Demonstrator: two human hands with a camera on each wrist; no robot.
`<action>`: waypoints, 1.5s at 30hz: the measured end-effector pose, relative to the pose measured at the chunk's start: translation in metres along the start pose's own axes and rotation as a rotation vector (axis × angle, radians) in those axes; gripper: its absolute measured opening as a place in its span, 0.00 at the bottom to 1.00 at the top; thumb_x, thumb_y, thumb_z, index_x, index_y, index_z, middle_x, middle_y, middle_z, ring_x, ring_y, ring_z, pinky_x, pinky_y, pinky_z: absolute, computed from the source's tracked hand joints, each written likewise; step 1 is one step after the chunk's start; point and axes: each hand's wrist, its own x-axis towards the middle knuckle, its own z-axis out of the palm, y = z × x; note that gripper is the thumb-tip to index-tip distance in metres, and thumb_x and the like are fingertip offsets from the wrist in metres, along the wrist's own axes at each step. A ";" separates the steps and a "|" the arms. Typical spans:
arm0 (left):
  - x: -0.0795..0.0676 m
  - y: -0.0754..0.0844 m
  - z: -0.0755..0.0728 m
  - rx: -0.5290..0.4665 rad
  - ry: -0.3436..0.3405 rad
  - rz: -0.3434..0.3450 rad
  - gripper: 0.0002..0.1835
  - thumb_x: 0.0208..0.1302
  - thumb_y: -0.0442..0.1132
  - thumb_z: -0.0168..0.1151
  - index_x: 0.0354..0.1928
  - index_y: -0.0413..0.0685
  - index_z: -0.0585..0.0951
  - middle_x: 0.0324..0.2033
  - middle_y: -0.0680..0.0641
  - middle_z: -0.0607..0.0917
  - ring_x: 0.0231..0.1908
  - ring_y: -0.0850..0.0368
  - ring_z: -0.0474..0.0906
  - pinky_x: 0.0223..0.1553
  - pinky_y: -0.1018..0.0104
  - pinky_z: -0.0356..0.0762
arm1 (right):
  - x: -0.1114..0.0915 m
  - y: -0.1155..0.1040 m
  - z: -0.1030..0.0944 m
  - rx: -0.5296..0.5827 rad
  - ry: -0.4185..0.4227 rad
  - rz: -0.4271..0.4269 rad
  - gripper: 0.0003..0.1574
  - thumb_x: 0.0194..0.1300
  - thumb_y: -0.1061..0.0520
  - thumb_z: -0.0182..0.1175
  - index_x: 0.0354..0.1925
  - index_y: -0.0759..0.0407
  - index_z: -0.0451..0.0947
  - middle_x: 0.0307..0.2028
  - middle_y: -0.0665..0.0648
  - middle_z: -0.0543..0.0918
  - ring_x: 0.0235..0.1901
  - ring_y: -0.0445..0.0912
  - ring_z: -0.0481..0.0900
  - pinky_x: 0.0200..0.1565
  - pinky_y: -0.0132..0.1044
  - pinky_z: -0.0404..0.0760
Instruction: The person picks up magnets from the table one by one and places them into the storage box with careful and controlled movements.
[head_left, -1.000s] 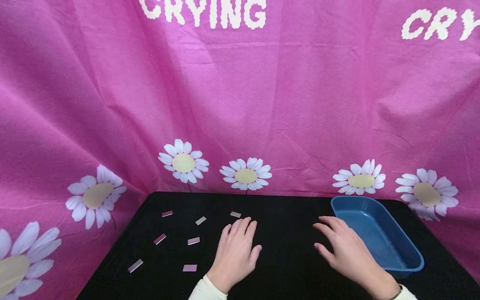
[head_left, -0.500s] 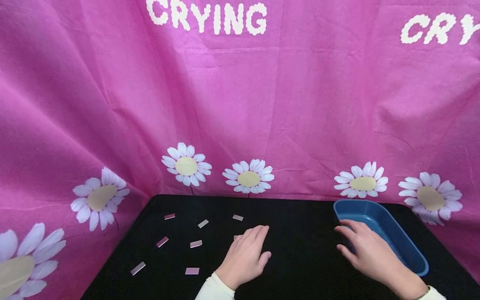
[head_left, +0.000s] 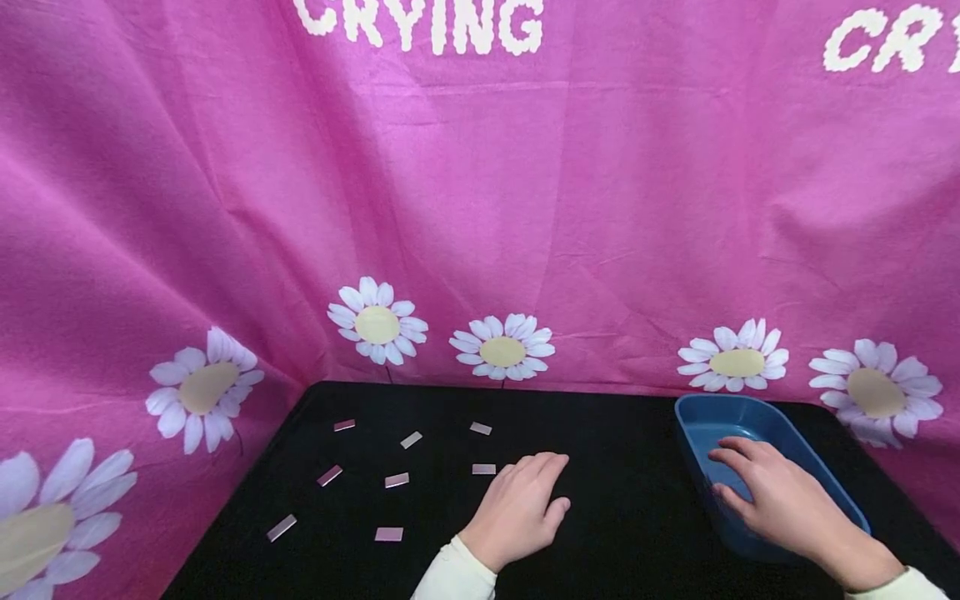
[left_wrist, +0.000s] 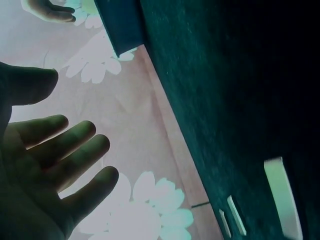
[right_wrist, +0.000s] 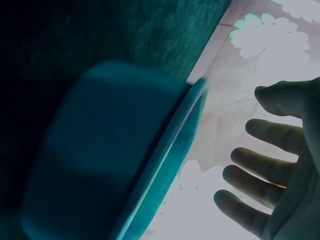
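Note:
My right hand (head_left: 783, 500) hovers over the blue plastic tub (head_left: 693, 467), its fingers loosely bent and holding nothing. In the right wrist view the tub's side wall (right_wrist: 110, 150) lies to the left of the spread fingers, apart from them. My left hand (head_left: 517, 508) is held above the black table, fingers relaxed, nothing in its grasp. Nearest to it is a small flat pinkish rectangular piece (head_left: 483, 469), just off its knuckles. Several similar pieces lie to its left, among them a purple-pink one (head_left: 389, 534) and a silvery one (head_left: 282, 527).
A black-covered table (head_left: 600, 467) carries the tub at the right and the scattered pieces at the left. Behind and to the left hangs a pink cloth (head_left: 600, 208) with printed daisies and white lettering. The pieces lie spaced apart, none stacked.
Both hands have moved to the right. The right hand has gone from beside the tub to over it. The left hand has uncovered a pinkish piece.

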 end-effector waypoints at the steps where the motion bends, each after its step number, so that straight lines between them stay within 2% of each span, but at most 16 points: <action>1: 0.001 0.002 0.001 0.003 -0.001 0.009 0.27 0.70 0.51 0.58 0.67 0.51 0.72 0.64 0.52 0.79 0.61 0.58 0.78 0.61 0.59 0.77 | 0.000 0.003 0.000 0.003 -0.002 -0.001 0.25 0.52 0.52 0.73 0.48 0.58 0.83 0.49 0.64 0.83 0.47 0.61 0.82 0.45 0.60 0.81; 7: 0.003 0.011 0.005 -0.015 -0.033 0.047 0.26 0.70 0.50 0.58 0.67 0.51 0.72 0.63 0.53 0.80 0.60 0.59 0.78 0.59 0.61 0.78 | -0.002 0.018 0.004 0.028 -0.048 0.033 0.25 0.53 0.52 0.72 0.49 0.59 0.82 0.47 0.63 0.84 0.46 0.60 0.83 0.46 0.60 0.81; 10: 0.005 0.015 0.006 -0.013 -0.038 0.062 0.26 0.71 0.51 0.56 0.67 0.52 0.72 0.62 0.53 0.80 0.60 0.60 0.78 0.58 0.63 0.78 | -0.004 0.027 0.007 0.019 -0.046 0.048 0.24 0.53 0.53 0.73 0.48 0.60 0.82 0.46 0.64 0.84 0.45 0.60 0.83 0.45 0.60 0.80; 19: 0.019 0.030 0.018 -0.019 -0.072 0.103 0.25 0.71 0.52 0.56 0.66 0.53 0.72 0.62 0.54 0.80 0.59 0.62 0.79 0.55 0.67 0.79 | -0.004 0.056 0.003 -0.002 -0.090 0.059 0.21 0.52 0.55 0.73 0.45 0.63 0.83 0.43 0.64 0.84 0.42 0.58 0.84 0.44 0.58 0.81; 26: 0.029 0.043 0.026 -0.008 -0.075 0.125 0.25 0.70 0.51 0.58 0.66 0.52 0.73 0.60 0.55 0.81 0.57 0.64 0.80 0.52 0.71 0.79 | -0.004 0.077 0.004 -0.037 -0.035 0.040 0.19 0.50 0.58 0.73 0.41 0.65 0.83 0.37 0.60 0.85 0.38 0.56 0.84 0.42 0.55 0.80; 29: 0.033 0.047 0.029 0.008 -0.062 0.135 0.25 0.69 0.52 0.58 0.65 0.53 0.74 0.59 0.55 0.82 0.56 0.64 0.80 0.51 0.72 0.79 | -0.005 0.088 0.005 -0.019 -0.058 0.085 0.21 0.51 0.58 0.72 0.42 0.68 0.82 0.38 0.64 0.85 0.40 0.60 0.83 0.44 0.58 0.79; 35: 0.043 0.055 0.039 -0.013 -0.068 0.133 0.24 0.69 0.51 0.58 0.64 0.54 0.75 0.58 0.57 0.82 0.55 0.66 0.80 0.52 0.73 0.79 | -0.007 0.115 0.005 0.070 -0.140 0.251 0.28 0.57 0.59 0.67 0.49 0.79 0.74 0.42 0.78 0.81 0.41 0.68 0.82 0.42 0.62 0.78; 40: 0.050 0.061 0.047 -0.087 -0.105 0.126 0.23 0.70 0.51 0.57 0.64 0.54 0.75 0.60 0.58 0.81 0.57 0.68 0.79 0.53 0.76 0.78 | -0.008 0.132 0.007 0.127 -0.145 0.335 0.28 0.60 0.59 0.64 0.48 0.82 0.71 0.38 0.79 0.82 0.37 0.68 0.83 0.39 0.63 0.78; 45: 0.055 0.069 0.051 -0.144 -0.146 0.093 0.24 0.70 0.52 0.57 0.65 0.57 0.74 0.60 0.60 0.80 0.57 0.70 0.78 0.52 0.77 0.77 | -0.007 0.141 0.015 0.161 -0.238 0.394 0.32 0.61 0.57 0.63 0.49 0.85 0.68 0.37 0.79 0.81 0.37 0.68 0.82 0.39 0.61 0.77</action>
